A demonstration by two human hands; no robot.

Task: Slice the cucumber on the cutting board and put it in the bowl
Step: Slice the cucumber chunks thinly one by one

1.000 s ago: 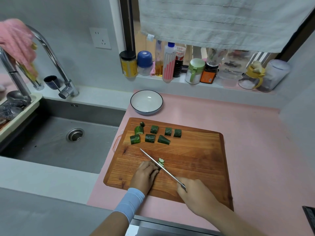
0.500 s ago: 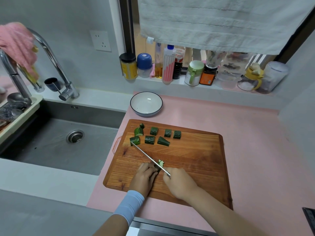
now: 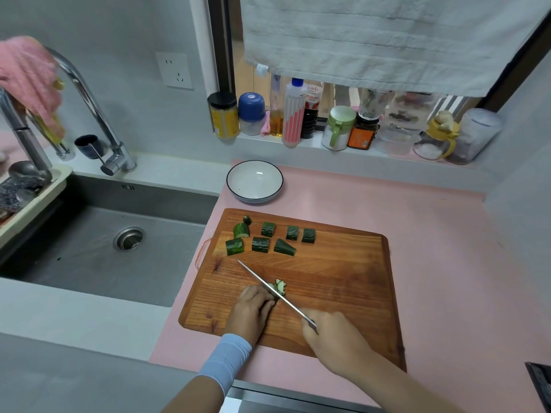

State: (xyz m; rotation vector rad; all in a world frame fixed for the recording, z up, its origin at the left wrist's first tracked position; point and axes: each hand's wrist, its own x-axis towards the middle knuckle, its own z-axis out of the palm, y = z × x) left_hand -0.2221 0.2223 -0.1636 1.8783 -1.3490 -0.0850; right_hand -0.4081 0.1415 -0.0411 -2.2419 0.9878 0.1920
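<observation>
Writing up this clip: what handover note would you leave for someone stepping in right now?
Left hand: fingers curled on the cucumber piece being cut, mostly hidden beneath them.
Right hand: grips the knife, blade at that piece.
Done: a few slices beside the blade.
Left: several chunks at the far edge of the cutting board to slice; bowl empty, beyond the board.
</observation>
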